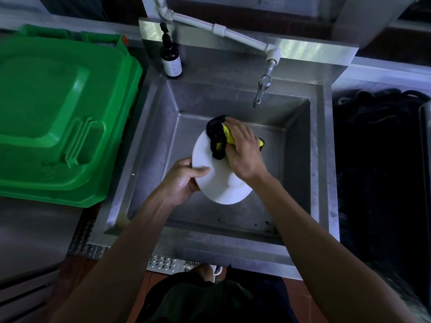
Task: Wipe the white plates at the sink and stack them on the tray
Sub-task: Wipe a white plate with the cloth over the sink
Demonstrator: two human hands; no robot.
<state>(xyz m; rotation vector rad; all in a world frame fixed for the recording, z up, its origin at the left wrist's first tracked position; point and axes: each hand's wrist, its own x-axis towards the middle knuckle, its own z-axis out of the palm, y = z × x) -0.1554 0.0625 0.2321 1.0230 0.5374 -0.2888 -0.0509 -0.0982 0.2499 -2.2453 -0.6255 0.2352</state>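
Plate [219, 183]: white, round, held tilted over the sink basin, clear of the bottom
Left hand [184, 180]: gripping the plate's left rim, thumb curled over the top face, fingers wrapped underneath
Right hand [242, 152]: pressing a cloth onto the plate's far edge, fingers bent over it and holding it
Cloth [219, 138]: black and yellow, bunched up, sitting on the plate's upper rim
Writing: pale label on the dark pump bottle [170, 57], way too small to read
Bottle spot: back left corner of the sink ledge, upright
Tap [262, 89]: metal spout off a white pipe [219, 29], hanging above the basin's back wall
Left side: big green plastic bin lid [58, 113] right beside the sink
Right side: dark heap, can't make it out
Sink [321, 159]: stainless steel, scuffed, few dark specks near the front
Floor: reddish tiles, perforated metal strip along the sink front
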